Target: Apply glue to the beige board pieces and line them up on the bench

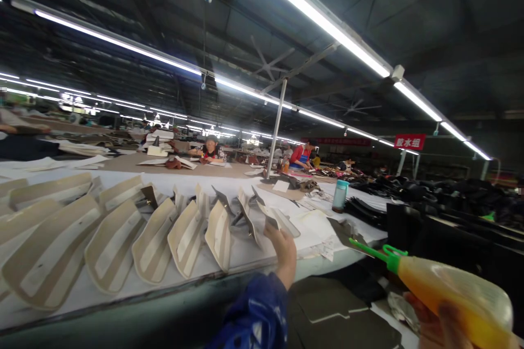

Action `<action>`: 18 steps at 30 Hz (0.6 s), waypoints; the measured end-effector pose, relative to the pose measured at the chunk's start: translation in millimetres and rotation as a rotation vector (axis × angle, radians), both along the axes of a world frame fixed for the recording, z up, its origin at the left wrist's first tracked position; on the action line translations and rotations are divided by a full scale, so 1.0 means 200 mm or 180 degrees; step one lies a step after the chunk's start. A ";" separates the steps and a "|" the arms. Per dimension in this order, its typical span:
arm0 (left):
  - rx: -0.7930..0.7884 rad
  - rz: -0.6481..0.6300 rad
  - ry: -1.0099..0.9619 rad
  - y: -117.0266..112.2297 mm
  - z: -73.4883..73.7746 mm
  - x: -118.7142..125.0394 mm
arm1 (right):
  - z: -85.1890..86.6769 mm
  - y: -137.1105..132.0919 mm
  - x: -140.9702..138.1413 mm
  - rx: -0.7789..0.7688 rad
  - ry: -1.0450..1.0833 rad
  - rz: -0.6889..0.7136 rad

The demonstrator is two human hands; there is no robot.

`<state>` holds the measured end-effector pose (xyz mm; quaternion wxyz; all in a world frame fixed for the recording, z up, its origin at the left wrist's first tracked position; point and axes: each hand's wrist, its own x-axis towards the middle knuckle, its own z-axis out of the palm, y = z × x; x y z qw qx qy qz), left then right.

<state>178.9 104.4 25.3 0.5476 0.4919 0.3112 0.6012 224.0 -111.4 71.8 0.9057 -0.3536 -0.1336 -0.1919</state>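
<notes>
Nearest the camera in the head view, a translucent, teardrop-shaped plastic squeeze bottle with a bright green spout is lying tilted in the right hand. The fingers are curling around its lower side, and the spout is pointing left. It is probably feeling light, soft-walled and slightly slippery, so its wide body is offering the surest hold; hard squeezing is risking a spill of the amber liquid.

Beyond it, the left hand, in a blue sleeve, is reaching over the white-covered tabletop. Its fingers are apparently nearly closed, pinching the near end of a thin grey-and-white panel. That panel is seeming light and springy, so its edge is suiting a pinch. Beside it, curved beige panels are standing in a row.
</notes>
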 end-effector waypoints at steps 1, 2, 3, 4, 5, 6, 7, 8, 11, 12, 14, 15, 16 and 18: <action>0.0034 0.0253 0.0080 -0.03 -0.02 -0.01 | -0.01 0.00 0.01 -0.0059 -0.0055 0.0056; 0.0070 0.0471 0.0180 -0.05 -0.04 -0.02 | -0.01 -0.01 0.01 -0.0088 -0.0105 0.0150; 0.0095 0.0626 0.0289 -0.07 -0.07 -0.02 | -0.01 -0.01 0.02 -0.0080 -0.0140 0.0266; 0.0108 0.0704 0.0397 -0.09 -0.09 -0.03 | -0.02 -0.01 0.02 -0.0032 -0.0161 0.0391; 0.0113 0.0730 0.0509 -0.11 -0.11 -0.04 | -0.02 -0.01 0.02 0.0051 -0.0169 0.0503; 0.0094 0.0731 0.0623 -0.11 -0.13 -0.05 | -0.03 -0.01 0.03 0.0139 -0.0167 0.0561; 0.0087 0.0701 0.0733 -0.12 -0.15 -0.06 | -0.04 -0.01 0.04 0.0147 -0.0150 0.0590; 0.0087 0.0651 0.0840 -0.11 -0.16 -0.07 | -0.05 0.00 0.05 0.0127 -0.0133 0.0623; 0.0109 0.0487 0.1105 -0.05 -0.21 -0.06 | -0.12 0.05 0.14 -0.0017 -0.0090 0.0650; 0.0168 0.0401 0.1167 -0.03 -0.22 -0.05 | -0.14 0.06 0.18 -0.0061 -0.0062 0.0618; 0.0274 0.0259 0.1247 0.01 -0.25 -0.05 | -0.19 0.06 0.28 -0.0109 0.0064 0.0452; 0.0341 0.0190 0.1255 0.02 -0.27 -0.06 | -0.22 0.05 0.33 -0.0111 0.0155 0.0331; 0.0399 0.0123 0.1247 0.02 -0.28 -0.07 | -0.24 0.04 0.37 -0.0107 0.0259 0.0193; 0.0511 -0.0011 0.1189 0.02 -0.32 -0.12 | -0.29 -0.01 0.47 -0.0092 0.0503 -0.0127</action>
